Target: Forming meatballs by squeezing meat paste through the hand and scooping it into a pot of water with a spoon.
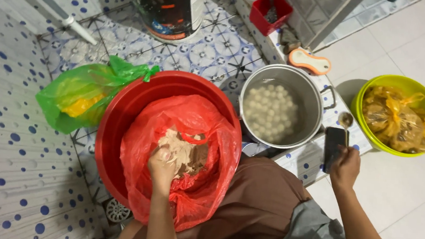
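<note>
Left hand (162,162) sunk in the red plastic bag (203,183), fingers closed on a lump of brownish paste (186,150); rest of the paste just beyond the knuckles. Right hand (345,166) closed on a spoon (346,122), long axis pointing away, bowl at the far end. Steel pot (314,94) of pale balls (271,112) between both grips, up and left of the spoon, nearer to the right hand.

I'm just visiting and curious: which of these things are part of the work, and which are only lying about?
In use: left hand in the paste, red bag, red basin, right hand with spoon, pot of balls.

Lying about: green bag, yellow-green bowl, phone, bucket.
</note>
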